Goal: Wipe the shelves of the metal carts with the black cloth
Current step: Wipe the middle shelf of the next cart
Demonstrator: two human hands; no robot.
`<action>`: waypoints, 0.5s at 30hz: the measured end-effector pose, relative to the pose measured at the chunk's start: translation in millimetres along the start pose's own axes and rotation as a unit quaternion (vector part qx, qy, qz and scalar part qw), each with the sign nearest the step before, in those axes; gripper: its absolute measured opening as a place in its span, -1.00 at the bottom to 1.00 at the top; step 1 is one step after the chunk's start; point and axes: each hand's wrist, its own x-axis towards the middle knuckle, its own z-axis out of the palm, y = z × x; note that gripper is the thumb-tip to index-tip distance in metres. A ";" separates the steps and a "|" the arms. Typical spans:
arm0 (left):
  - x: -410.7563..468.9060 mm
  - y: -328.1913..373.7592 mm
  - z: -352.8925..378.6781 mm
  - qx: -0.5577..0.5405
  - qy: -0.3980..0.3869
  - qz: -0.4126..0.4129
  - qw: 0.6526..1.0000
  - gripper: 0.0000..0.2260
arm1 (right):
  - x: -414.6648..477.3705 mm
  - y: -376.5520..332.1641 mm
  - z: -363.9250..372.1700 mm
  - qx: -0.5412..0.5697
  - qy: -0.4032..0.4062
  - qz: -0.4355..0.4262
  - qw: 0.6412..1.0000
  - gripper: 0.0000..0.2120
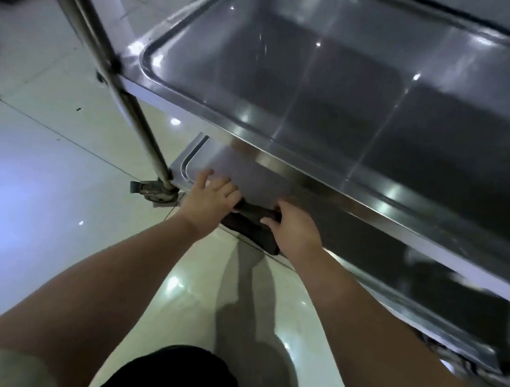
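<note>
Hands are meeting at the metal cart (281, 161), at the near left corner of its lower shelf (219, 162). Right hand (295, 229) is gripping the black cloth (252, 224), thumb lying over it, fingers curling round its far edge. Left hand (211, 200) is resting on the shelf's rim, fingers reaching onto the steel. The cloth's left end is running under its palm; whether it is pinching the cloth cannot be told. Cloth is sitting bunched at the shelf's front rim, between the two hands. Upper shelf (348, 93) is jutting out above, glinting with light spots. Corner post (126, 98) is running down to a caster (152, 192) just left of the left hand, on glossy floor tiles (47, 190).
</note>
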 end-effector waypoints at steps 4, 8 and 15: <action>-41.3 -10.1 -73.3 -0.046 -0.054 -0.040 0.997 -0.70 | -43.5 -47.3 -42.4 -0.102 -0.033 -0.113 0.988 -0.78; -77.8 -30.0 -165.4 -0.145 -0.075 -0.043 0.986 -0.63 | -97.9 -102.8 -108.8 -0.087 -0.060 -0.137 0.985 -0.83; -121.9 -110.5 -397.7 -0.193 0.070 0.007 0.979 -0.61 | -177.3 -245.3 -283.1 -0.130 -0.018 -0.255 0.958 -0.60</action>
